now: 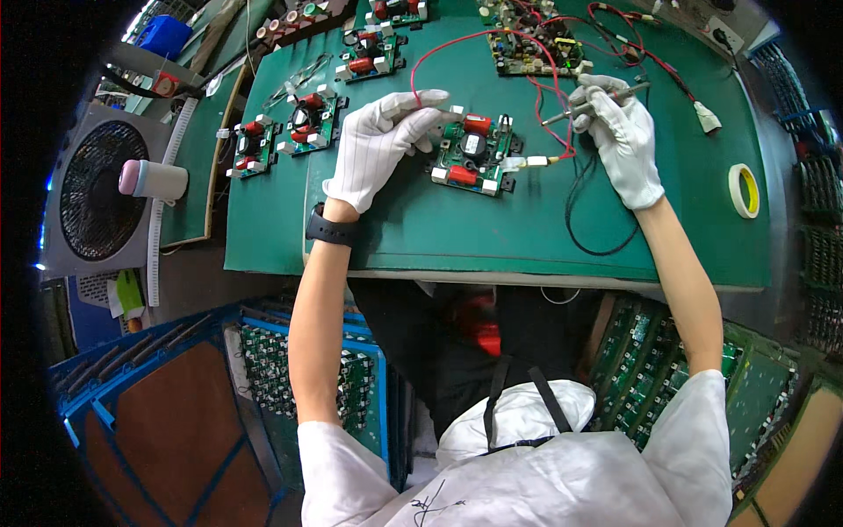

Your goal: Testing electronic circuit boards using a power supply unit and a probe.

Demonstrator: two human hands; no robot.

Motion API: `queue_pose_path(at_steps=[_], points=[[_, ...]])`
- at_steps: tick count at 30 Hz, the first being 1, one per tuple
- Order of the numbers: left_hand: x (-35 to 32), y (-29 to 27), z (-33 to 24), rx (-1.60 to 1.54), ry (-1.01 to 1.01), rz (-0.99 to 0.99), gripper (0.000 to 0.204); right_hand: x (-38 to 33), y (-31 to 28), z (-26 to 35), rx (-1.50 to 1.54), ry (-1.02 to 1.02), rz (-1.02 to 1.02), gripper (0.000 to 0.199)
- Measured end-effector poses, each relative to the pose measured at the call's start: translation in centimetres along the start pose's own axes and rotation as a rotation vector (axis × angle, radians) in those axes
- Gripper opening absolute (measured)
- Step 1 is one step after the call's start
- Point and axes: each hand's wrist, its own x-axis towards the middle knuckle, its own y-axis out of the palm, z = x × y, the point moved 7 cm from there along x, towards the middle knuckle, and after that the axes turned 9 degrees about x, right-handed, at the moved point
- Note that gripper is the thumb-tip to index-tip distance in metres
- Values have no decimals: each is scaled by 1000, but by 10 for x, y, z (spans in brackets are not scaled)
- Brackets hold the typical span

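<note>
A green circuit board (474, 151) with red and black parts lies on the green mat before me. My left hand (386, 136), in a white striped glove, is closed at the board's left edge. Its thumb and forefinger pinch the end of a red wire (479, 35), which arches over the board; the very tip is hidden. My right hand (622, 132), gloved in white, is closed around a thin pen-like test probe (581, 111) slanting up to the right. A white plug (529, 162) with red leads sits at the board's right side.
Several similar boards (309, 121) lie at the left and back. A larger wired board (531, 48) is at the back. A black cable (571, 215) loops near my right hand. A tape roll (744, 191) lies right; a fan (101, 189) and pink-capped bottle (158, 180) are left.
</note>
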Motion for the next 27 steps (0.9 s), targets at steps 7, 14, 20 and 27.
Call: queue_pose_path(at_steps=[7, 14, 20, 27], points=[[-2, 10, -4, 76, -75, 52, 31, -4, 6, -1, -70, 62, -43, 33], [-2, 7, -11, 149, 36, -21, 30, -10, 15, 9, -77, -11, -19, 32], [-1, 10, -6, 206, 17, -10, 25, -25, 43, 7, -189, -49, 61, 20], [-4, 16, -25, 658, 297, -45, 12, -36, 51, -1, -317, -106, 164, 18]])
